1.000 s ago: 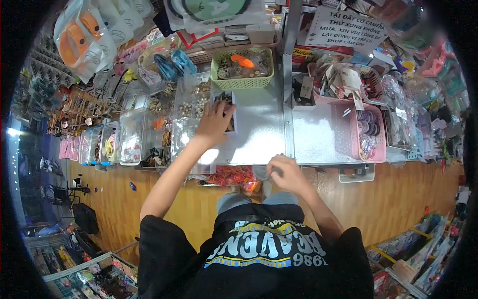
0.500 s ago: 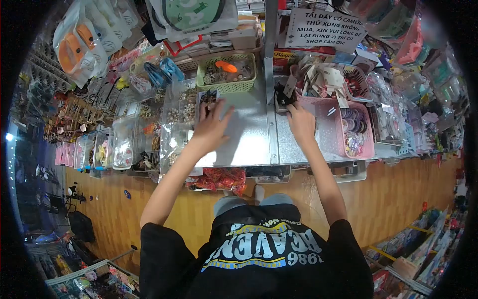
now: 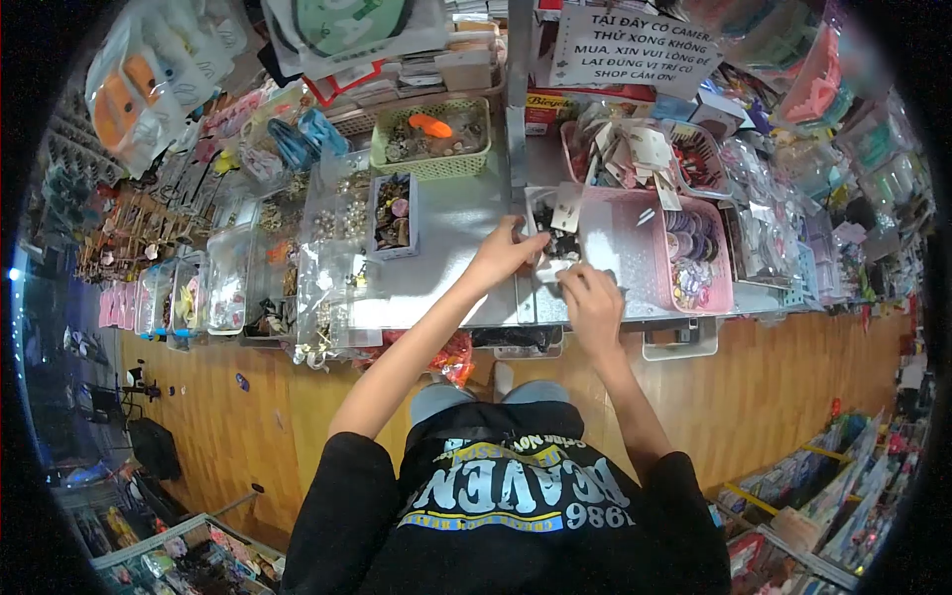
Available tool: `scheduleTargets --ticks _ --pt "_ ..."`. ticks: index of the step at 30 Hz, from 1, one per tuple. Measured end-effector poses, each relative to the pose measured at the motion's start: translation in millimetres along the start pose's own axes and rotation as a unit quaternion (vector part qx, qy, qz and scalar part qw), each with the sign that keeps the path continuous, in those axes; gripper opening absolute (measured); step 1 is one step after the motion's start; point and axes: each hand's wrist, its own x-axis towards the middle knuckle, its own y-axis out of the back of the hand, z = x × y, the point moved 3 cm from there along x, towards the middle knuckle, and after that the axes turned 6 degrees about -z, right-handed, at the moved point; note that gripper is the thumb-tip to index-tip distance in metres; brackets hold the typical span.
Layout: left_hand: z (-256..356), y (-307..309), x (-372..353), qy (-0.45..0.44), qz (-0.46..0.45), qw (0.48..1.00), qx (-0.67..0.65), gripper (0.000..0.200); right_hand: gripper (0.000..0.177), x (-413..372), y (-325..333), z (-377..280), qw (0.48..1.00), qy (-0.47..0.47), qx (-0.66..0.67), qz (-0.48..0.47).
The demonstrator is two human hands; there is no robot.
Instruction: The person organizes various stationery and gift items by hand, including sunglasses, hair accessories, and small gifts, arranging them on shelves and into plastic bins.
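Both the left hand (image 3: 506, 253) and the right hand (image 3: 592, 297) pinch a small clear packet of dark trinkets (image 3: 557, 243) at the edge of the pink plastic basket (image 3: 729, 297), apparently mid-sorting; lifting it would need a steady grip.

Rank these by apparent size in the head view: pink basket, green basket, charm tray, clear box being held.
1. pink basket
2. green basket
3. charm tray and clear box look alike; the box is partly covered, so unranked.

Warm wooden floor (image 3: 248, 416) spreads across the middle of the frame. A grey metal shelf (image 3: 446, 268) sits at centre and stock racks (image 3: 823, 486) crowd the lower right. A printed sign (image 3: 635, 45) hangs at the top, and a bright light (image 3: 15, 273) glares at far left.
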Motion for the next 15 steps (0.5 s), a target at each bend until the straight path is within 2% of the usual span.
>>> scheduleTargets --ticks 1,4,6,7,8,9,10,11,13,15 --pt "0 -4 -2 -0.035 -0.014 0.999 -0.006 0.065 0.017 -6 1 -4 1.000 0.019 0.009 0.001" --pt "-2 -9 -23 -0.024 -0.019 0.996 -0.079 0.063 0.017 -12 5 -12 0.999 0.031 0.020 -0.025" --pt "1 -11 -42 -0.007 0.007 0.994 -0.108 0.063 0.019 -4 16 -16 0.983 -0.080 0.165 -0.035" --pt "0 -8 -50 0.001 0.011 0.992 -0.126 0.063 0.029 5 22 -15 0.973 -0.101 0.210 0.000" --pt "-2 -3 -55 0.008 0.016 0.989 -0.144 0.063 0.029 14 18 -12 0.972 -0.101 0.211 0.000" --pt "-11 5 -52 -0.002 0.014 0.997 -0.072 0.064 0.034 23 15 -6 0.974 -0.135 0.177 0.039" --pt "-14 7 -53 -0.004 0.017 0.997 -0.072 0.064 0.039 31 11 -1 0.973 -0.167 0.142 0.079" --pt "-16 11 -55 -0.005 0.043 0.992 -0.122 0.063 0.039 39 1 7 0.973 -0.163 0.143 0.080" --pt "-19 21 -56 -0.022 0.080 0.981 -0.174 0.060 0.038 51 -34 25 0.924 -0.231 0.297 -0.065" --pt "-24 34 -54 -0.032 0.083 0.981 -0.170 0.059 0.036 61 -46 25 0.914 -0.218 0.330 -0.089"
